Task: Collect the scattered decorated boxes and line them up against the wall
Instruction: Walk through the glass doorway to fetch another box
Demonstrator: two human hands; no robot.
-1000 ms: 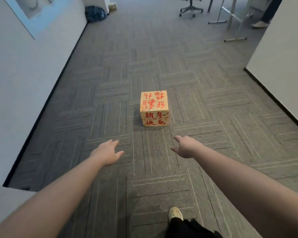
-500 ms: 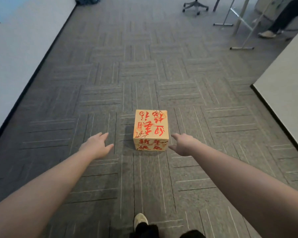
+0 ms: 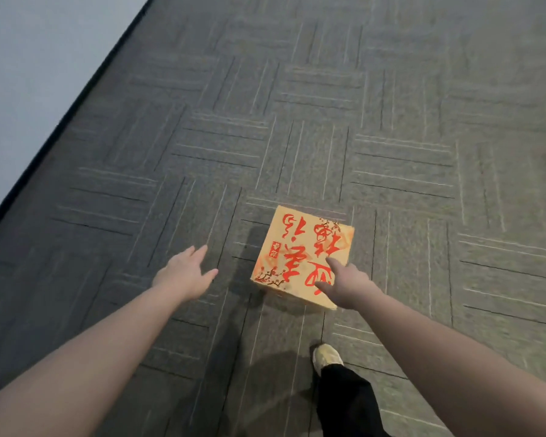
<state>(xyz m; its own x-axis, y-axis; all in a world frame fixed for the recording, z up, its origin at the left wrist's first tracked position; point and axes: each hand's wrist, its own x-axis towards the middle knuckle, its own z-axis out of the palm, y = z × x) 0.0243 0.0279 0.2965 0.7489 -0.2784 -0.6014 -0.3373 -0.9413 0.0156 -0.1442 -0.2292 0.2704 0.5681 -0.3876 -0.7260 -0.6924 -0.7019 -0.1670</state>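
We look down at a grey carpet floor (image 3: 391, 121) with a pattern of crossed lines. One decorated box (image 3: 297, 253), yellow-brown with red brush writing on its top, stands on the floor in the open middle area, well apart from the wall (image 3: 29, 74). The wall runs along the upper left corner, with a dark baseboard (image 3: 85, 89) at its foot. Between the box and the baseboard the floor lies bare, and the floor beyond the box and to its right is bare too.

Our left hand (image 3: 183, 275) hangs above the floor to the left of the box, apart from it, the fingers spread and holding nothing. Our right hand (image 3: 347, 285) is over the near right corner of the box, with the fingers stretched out and nothing grasped; we cannot tell if it touches the box. Near the lower edge we see one light shoe (image 3: 327, 357) and a dark trouser leg (image 3: 347, 402), close behind the box.

Half a second ago the box lay between our two hands and farther ahead; now the view has tilted, the box sits closer under the right hand, and the chair and the frame legs at the far side are out of the view.
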